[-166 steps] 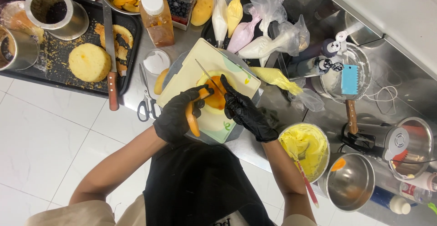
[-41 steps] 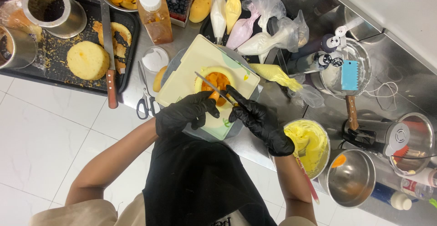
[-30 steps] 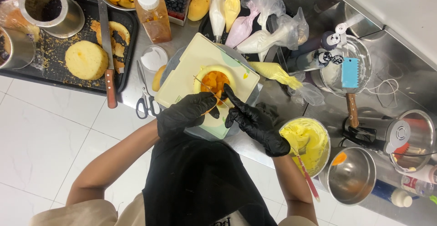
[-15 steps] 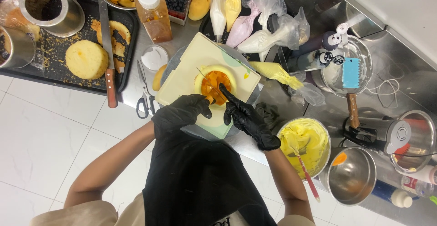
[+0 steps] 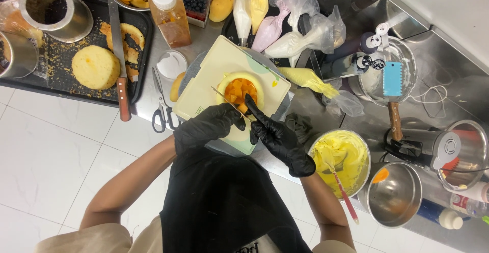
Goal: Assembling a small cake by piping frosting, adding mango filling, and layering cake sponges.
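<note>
Seen from above, a person in a black apron works at a steel table [image 5: 300,102], both hands in black gloves. Nearest the person, toward the table's right edge, stand one bowl of yellow cream [image 5: 342,160] with a spatula in it and one empty steel bowl [image 5: 395,194]. The left hand [image 5: 209,126] is curled, resting on a pale cutting board [image 5: 224,69]. The right hand [image 5: 277,138] is pinched around a thin skewer-like tool [image 5: 229,101], whose grip is hidden by the fingers. The tool's tip lies over one small round cake [image 5: 240,89] filled with orange fruit, sitting mid-board. One pair of scissors [image 5: 162,105] lies left of the board. Farther left, a black tray [image 5: 66,80] carries one round sponge [image 5: 95,67] and one long knife [image 5: 119,54]. Along the far edge lie about six piping bags [image 5: 275,23], partly overlapping and hard to count.
</note>
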